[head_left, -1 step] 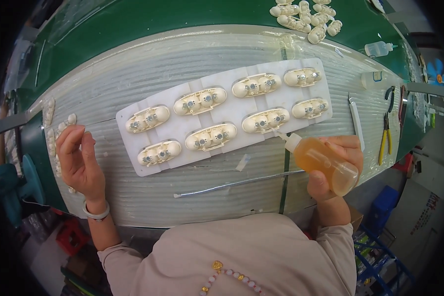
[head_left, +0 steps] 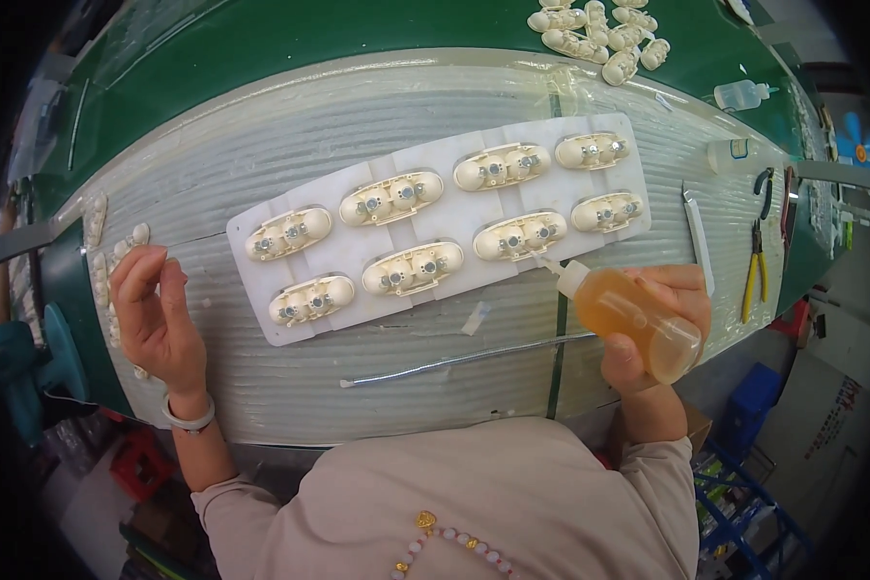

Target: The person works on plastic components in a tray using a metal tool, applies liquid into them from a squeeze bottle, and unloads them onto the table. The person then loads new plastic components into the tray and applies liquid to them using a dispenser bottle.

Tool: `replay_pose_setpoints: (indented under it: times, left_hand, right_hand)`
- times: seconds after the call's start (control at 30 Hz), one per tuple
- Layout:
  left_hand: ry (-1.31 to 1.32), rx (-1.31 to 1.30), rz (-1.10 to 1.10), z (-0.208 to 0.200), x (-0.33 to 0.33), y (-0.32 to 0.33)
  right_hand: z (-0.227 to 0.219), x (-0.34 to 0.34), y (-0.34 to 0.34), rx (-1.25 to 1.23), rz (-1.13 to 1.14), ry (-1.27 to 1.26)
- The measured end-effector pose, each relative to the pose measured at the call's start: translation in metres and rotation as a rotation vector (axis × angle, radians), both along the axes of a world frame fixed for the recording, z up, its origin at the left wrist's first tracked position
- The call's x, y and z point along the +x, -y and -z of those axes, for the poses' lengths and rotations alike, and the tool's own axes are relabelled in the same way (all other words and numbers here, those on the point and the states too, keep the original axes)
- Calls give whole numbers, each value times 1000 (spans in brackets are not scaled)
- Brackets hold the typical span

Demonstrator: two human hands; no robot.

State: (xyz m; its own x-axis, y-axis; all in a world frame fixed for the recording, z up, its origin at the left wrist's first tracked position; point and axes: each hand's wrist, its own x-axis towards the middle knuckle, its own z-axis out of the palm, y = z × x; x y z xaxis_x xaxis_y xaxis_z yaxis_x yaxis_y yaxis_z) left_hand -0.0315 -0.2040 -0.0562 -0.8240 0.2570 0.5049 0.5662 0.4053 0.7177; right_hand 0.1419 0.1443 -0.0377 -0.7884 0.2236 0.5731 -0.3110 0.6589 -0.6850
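My right hand is wrapped round a clear squeeze bottle of amber liquid. The bottle is tilted, its thin nozzle pointing up and left at the front edge of a cream oval part; whether it touches cannot be made out. That part sits in a white tray, among several similar twin-domed parts with small metal pieces, set in two rows. My left hand is raised left of the tray, loosely curled with a gap between thumb and fingers, holding nothing. Behind it lies a row of small cream parts.
A flexible metal rod and a clear scrap lie before the tray. To the right are a white-handled knife, yellow-handled pliers and two clear bottles. More cream parts are heaped at the far edge.
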Motion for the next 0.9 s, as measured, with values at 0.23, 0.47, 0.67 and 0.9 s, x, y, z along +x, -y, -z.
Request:
replay_pose_setpoints:
  times: [0.23,0.47,0.67,0.9]
  left_hand:
    - [-6,-31,2,0,1,0]
    - [0,-12,6,4,-1,3]
    - [41,-16,-57,3,1,2]
    - [46,-18,-58,3,1,3]
  right_hand:
    - [-4,-1,-1,86,-27,49]
    - [-9,6,-10,12,43,-24]
    - [-5,8,-14,57,40,19]
    - [0,5,-11,38,43,9]
